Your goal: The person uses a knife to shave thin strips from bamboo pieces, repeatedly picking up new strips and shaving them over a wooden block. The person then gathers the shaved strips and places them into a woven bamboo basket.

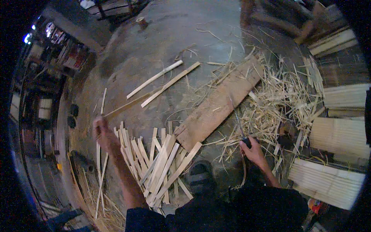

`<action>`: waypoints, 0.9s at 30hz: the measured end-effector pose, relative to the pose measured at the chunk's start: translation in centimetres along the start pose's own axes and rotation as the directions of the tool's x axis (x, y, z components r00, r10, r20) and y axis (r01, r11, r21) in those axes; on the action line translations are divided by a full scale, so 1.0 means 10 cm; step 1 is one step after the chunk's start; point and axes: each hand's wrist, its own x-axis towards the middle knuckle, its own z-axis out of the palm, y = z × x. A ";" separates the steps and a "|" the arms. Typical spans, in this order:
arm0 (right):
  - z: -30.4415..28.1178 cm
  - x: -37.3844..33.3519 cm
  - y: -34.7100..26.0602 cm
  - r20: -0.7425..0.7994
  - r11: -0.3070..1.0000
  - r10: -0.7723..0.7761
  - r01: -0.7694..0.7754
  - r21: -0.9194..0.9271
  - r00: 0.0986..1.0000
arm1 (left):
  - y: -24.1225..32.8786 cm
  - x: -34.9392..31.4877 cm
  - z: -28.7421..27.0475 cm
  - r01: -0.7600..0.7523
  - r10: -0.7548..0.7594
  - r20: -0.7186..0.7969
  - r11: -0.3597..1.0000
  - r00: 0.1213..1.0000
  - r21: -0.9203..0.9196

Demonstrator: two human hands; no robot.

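My left hand (106, 134), out to the left, is closed on one end of a thin wooden strip (129, 105). The strip slants up and right over the floor and is blurred. On the right side my right hand (254, 151) grips the dark handle (246, 142) of a knife. Its narrow blade (236, 114) points away from me, across the edge of a flat wooden plank (216, 106). Between my arms lies a fanned heap of pale wooden slats (162, 166). Two more slats, a far one (154, 79) and a nearer one (172, 83), lie beyond it.
A tangle of pale shavings (276, 104) covers the floor right of the plank. Stacked bundles of slats (328, 179) line the right edge. Long thin strips (102, 178) lie by my left forearm. My dark sandal (200, 176) is beside the slat heap. A small round object (141, 22) stands far off.
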 end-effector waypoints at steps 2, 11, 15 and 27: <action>-0.01 -0.06 -0.08 -0.014 1.000 0.018 -0.019 -0.021 1.000 | 0.59 -0.04 0.35 -0.014 -0.006 -0.094 0.979 0.996 -0.205; -0.18 -0.45 -0.82 -0.174 0.951 -0.281 0.298 0.079 0.944 | 1.42 -0.88 1.92 0.146 -0.148 0.040 0.826 0.988 -0.545; -0.27 -0.54 -1.29 0.012 0.930 -0.330 0.323 0.177 0.944 | 1.35 -1.38 2.35 0.064 -0.053 0.036 0.835 0.998 -0.546; 0.04 -0.10 -0.63 -0.142 0.966 -0.241 0.251 0.055 0.960 | 1.45 -1.47 2.44 0.065 -0.045 0.050 0.858 0.998 -0.510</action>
